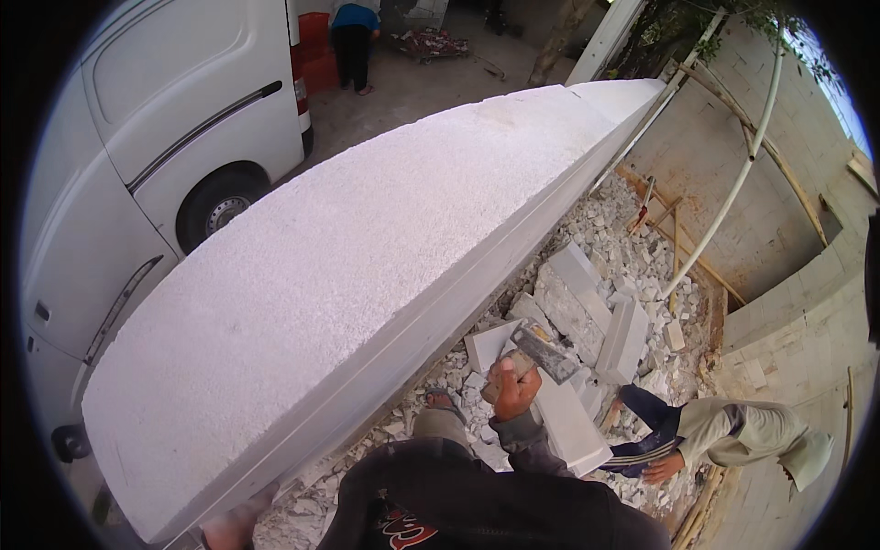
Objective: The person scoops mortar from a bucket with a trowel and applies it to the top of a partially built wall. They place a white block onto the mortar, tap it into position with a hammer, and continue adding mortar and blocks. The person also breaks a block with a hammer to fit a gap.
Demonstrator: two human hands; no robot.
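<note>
A small tool (545, 356) is held in the right hand (516, 390), its blocky brown grip clasped by curled fingers. Its flat, dark grey, rectangular head, scuffed and smeared with paler patches, is pointed away from the body, and the tool is seen in front of the rubble, to the right of a wall (348, 238). What appears to be the left hand (236, 524) is blurred at the lower edge, near the wall's closest end; whether its fingers are bent or spread cannot be told.

The wall is topped by a broad, grainy white surface, bowed by the lens, while its side is smooth, grey and cut by straight horizontal lines. Beside it, the ground is covered by jagged, chalky rubble (594, 215), on which sharp-edged pale blocks (573, 426) are scattered at angles. A co-worker (733, 431) in a dark striped top and loose beige trousers is seen to the right. Beyond the wall, a smooth-panelled white van (174, 101) is parked.
</note>
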